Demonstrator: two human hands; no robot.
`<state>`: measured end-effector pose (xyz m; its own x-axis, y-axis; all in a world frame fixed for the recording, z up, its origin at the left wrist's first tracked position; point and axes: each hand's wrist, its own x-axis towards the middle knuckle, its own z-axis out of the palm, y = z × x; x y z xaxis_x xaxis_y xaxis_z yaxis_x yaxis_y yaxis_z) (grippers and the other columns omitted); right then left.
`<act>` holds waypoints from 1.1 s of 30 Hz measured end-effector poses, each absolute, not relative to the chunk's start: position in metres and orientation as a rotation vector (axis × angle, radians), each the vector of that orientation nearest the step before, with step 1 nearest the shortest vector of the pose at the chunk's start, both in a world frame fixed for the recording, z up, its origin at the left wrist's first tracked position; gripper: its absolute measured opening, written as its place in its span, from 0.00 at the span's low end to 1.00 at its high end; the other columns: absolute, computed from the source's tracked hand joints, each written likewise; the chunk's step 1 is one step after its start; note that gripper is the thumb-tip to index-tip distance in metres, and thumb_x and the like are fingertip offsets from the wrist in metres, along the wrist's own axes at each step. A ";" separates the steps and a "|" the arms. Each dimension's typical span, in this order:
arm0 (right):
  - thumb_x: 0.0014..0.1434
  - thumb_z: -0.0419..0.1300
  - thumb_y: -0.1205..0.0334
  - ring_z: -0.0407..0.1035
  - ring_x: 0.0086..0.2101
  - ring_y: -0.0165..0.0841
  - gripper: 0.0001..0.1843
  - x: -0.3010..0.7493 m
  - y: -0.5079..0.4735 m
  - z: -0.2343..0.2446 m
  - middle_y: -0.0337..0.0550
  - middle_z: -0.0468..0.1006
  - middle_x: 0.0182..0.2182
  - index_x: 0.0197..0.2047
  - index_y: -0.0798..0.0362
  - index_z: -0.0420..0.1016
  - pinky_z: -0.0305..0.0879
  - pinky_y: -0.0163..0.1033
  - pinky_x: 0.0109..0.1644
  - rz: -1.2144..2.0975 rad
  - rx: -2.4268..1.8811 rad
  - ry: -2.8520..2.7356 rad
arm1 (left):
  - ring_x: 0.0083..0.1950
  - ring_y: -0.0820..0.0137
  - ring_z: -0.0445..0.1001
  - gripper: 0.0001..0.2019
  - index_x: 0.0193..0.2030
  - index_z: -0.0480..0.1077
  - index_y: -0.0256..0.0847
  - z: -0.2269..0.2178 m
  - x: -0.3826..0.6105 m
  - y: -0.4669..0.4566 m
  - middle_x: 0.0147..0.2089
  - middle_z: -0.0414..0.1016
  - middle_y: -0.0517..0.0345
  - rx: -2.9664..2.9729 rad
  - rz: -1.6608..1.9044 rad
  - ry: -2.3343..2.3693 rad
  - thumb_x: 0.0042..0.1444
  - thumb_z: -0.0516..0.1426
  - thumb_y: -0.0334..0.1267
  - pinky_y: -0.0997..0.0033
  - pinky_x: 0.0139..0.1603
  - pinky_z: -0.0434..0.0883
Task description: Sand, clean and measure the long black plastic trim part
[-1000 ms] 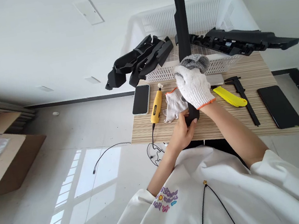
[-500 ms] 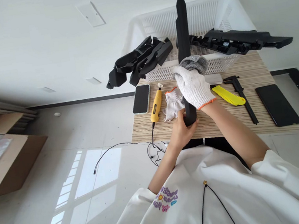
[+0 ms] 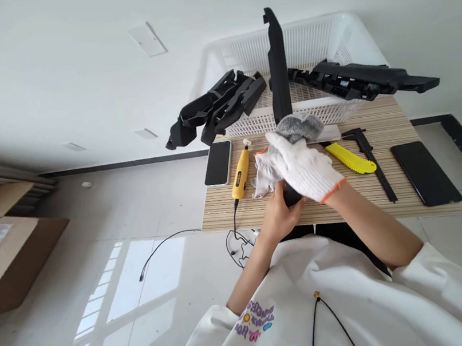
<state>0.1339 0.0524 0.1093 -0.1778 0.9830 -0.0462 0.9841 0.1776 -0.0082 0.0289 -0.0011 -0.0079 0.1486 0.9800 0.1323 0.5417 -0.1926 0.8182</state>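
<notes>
A long black plastic trim piece (image 3: 278,65) stretches away from me over the near rim of the basket. Its near end is in the grip of my bare left hand (image 3: 279,212). My right hand (image 3: 306,167), in a white knit glove with an orange cuff, presses a grey cloth (image 3: 299,127) against the piece's upper face. The glove and cloth cover the middle of the piece. Left of my hands lie a second white glove (image 3: 264,172) and a yellow rotary tool (image 3: 240,174). To the right is a yellow utility knife (image 3: 351,158).
A white plastic basket (image 3: 322,25) stands at the back, with black trim pieces (image 3: 214,106) and more black parts (image 3: 359,76) across it. Also on the table (image 3: 228,214) are a black caliper (image 3: 375,166), a light-edged phone (image 3: 218,163) and a black phone (image 3: 426,173). Cables hang off the front edge.
My right hand has slid the cloth along the trim piece toward me. The left hand keeps its grip at the near end. The whole view has shifted slightly.
</notes>
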 end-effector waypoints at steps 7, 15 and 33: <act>0.71 0.36 0.62 0.69 0.27 0.39 0.35 0.142 -0.011 0.107 0.55 0.74 0.38 0.78 0.42 0.34 0.60 0.39 0.24 -0.096 1.621 2.315 | 0.55 0.51 0.77 0.15 0.48 0.68 0.40 -0.011 0.024 0.003 0.53 0.78 0.42 1.880 0.961 1.311 0.53 0.62 0.35 0.55 0.53 0.74; 0.69 0.50 0.50 0.64 0.59 0.55 0.34 0.154 -0.008 0.099 0.67 0.70 0.59 0.73 0.60 0.60 0.69 0.53 0.53 0.090 1.802 2.520 | 0.51 0.54 0.78 0.15 0.49 0.70 0.40 -0.003 0.026 0.002 0.50 0.79 0.45 1.870 0.930 1.252 0.54 0.60 0.34 0.57 0.51 0.74; 0.70 0.49 0.49 0.37 0.73 0.52 0.32 0.145 0.042 0.092 0.59 0.49 0.74 0.68 0.63 0.65 0.56 0.59 0.70 -0.084 2.064 2.594 | 0.44 0.57 0.77 0.13 0.47 0.68 0.40 -0.009 0.030 -0.001 0.44 0.77 0.48 1.985 0.808 1.411 0.54 0.60 0.31 0.63 0.40 0.72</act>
